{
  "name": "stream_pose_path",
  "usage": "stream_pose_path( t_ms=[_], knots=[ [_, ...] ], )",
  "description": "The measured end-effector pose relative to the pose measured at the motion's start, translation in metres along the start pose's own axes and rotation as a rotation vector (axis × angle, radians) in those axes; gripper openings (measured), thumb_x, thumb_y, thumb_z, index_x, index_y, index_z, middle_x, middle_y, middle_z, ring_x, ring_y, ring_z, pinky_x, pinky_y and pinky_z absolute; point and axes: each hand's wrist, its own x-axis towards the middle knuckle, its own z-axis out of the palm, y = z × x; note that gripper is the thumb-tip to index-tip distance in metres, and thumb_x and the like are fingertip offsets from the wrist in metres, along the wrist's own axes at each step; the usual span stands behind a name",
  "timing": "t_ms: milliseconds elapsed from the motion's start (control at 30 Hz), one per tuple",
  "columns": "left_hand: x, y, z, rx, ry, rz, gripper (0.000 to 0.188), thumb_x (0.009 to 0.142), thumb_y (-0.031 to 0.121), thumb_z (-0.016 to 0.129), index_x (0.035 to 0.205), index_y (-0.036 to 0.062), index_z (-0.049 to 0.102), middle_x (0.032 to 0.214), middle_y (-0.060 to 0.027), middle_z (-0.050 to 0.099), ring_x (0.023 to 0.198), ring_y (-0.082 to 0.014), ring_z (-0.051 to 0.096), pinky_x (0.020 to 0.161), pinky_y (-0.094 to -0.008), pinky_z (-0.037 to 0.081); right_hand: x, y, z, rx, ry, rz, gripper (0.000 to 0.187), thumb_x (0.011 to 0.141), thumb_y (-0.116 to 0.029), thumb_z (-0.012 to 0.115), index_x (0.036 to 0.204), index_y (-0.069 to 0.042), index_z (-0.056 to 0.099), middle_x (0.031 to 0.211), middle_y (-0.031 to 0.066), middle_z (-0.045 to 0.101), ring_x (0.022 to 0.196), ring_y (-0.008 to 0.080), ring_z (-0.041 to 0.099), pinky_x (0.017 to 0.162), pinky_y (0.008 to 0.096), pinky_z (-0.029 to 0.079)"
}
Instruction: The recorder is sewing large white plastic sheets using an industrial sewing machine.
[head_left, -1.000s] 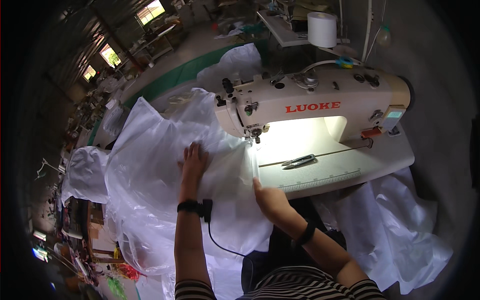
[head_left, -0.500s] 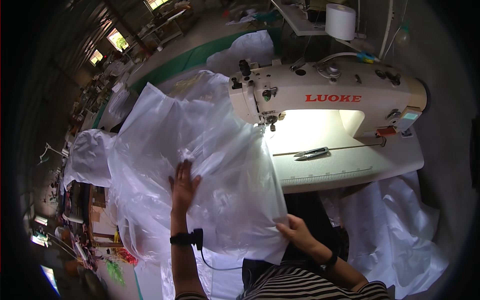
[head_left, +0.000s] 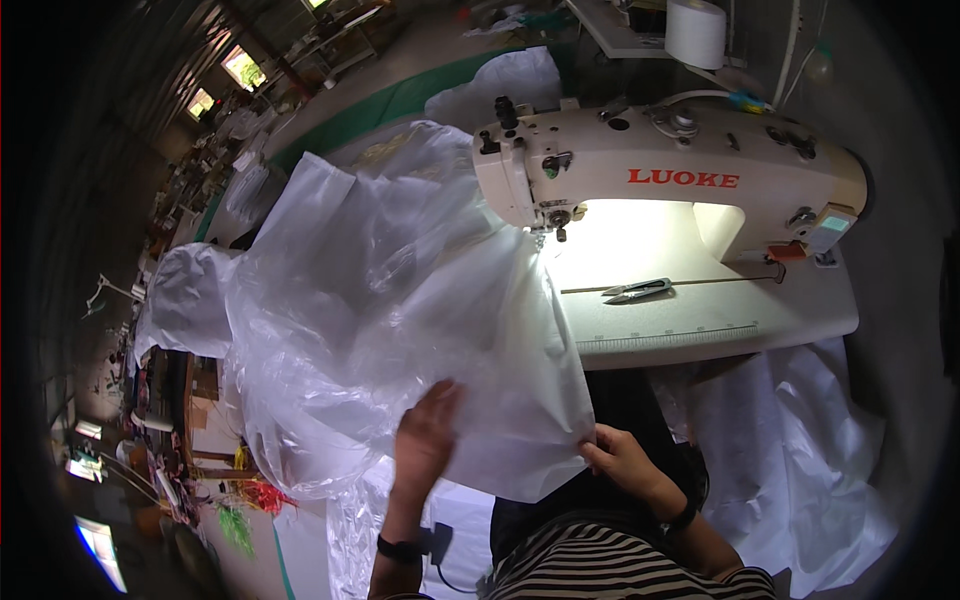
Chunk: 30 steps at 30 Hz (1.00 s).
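A large, thin, glossy white plastic-like sheet [head_left: 400, 270] spreads over the left of the worktop, wrinkled, its right edge running up to the needle area of a white sewing machine [head_left: 680, 150]. My right hand [head_left: 628, 465] pinches the near right corner of this sheet between thumb and fingers. Over the sheet's near part lies my left hand [head_left: 426, 440], somewhat blurred, fingers stretched out and gripping nothing; whether it touches the sheet is hard to tell. Under the machine's arm, thread snips [head_left: 640, 290] rest on the lit bed.
More white sheeting [head_left: 780, 450] hangs at the right below the machine bed. A white thread cone [head_left: 695, 35] stands behind the machine. Another white bundle [head_left: 185, 300] lies at the left, and a green strip [head_left: 390, 110] runs behind the sheet.
My left hand has drawn back toward me and to the right over the sheet. My right hand keeps its pinch on the corner. The whole view has shifted slightly.
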Motion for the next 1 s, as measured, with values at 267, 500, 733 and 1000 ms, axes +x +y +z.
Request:
stream_pose_path(
  t_ms=[267,500,733,1000],
  knots=[
    [-0.041,-0.047,-0.049,-0.260,1.257,-0.338,0.042,0.101,0.023,0.059,0.135,0.0010,0.050,0.136,-0.0149,0.053,0.121,-0.0275,0.055,0.102,-0.0413,0.046,0.000,0.000,-0.003,-0.046,0.023,-0.012,0.022,0.098,-0.016,0.062,0.109,0.003,0.066,0.076,0.0038,0.065,0.066,0.0095,0.061,0.064,0.0264,0.051],
    [-0.016,0.003,0.002,0.324,0.423,-0.262,0.030,0.085,0.021,0.075,0.113,0.0143,0.068,0.126,-0.0147,0.061,0.127,-0.0350,0.054,0.110,-0.0652,0.032,0.002,0.008,0.000,-0.036,0.028,-0.022,0.019,0.098,-0.015,0.062,0.105,0.002,0.066,0.074,0.0028,0.064,0.063,0.0084,0.059,0.060,0.0256,0.049],
    [-0.032,0.053,-0.043,-0.921,-0.757,0.220,0.033,0.090,0.010,0.071,0.123,0.0079,0.068,0.121,-0.0104,0.068,0.116,-0.0243,0.063,0.102,-0.0363,0.046,0.001,0.016,-0.010,-0.007,0.083,-0.001,0.016,0.095,-0.012,0.060,0.100,0.003,0.065,0.071,0.0024,0.062,0.060,0.0081,0.058,0.056,0.0250,0.047],
    [0.089,-0.235,-0.153,0.312,0.723,-0.449,0.105,0.073,0.038,0.087,0.155,0.0100,0.029,0.157,-0.0221,0.035,0.143,-0.0410,0.035,0.114,-0.0505,0.036,0.006,0.022,-0.018,-0.011,0.035,-0.018,0.011,0.097,-0.010,0.059,0.099,0.000,0.063,0.074,0.0032,0.063,0.060,0.0102,0.060,0.055,0.0258,0.050]
  ],
)
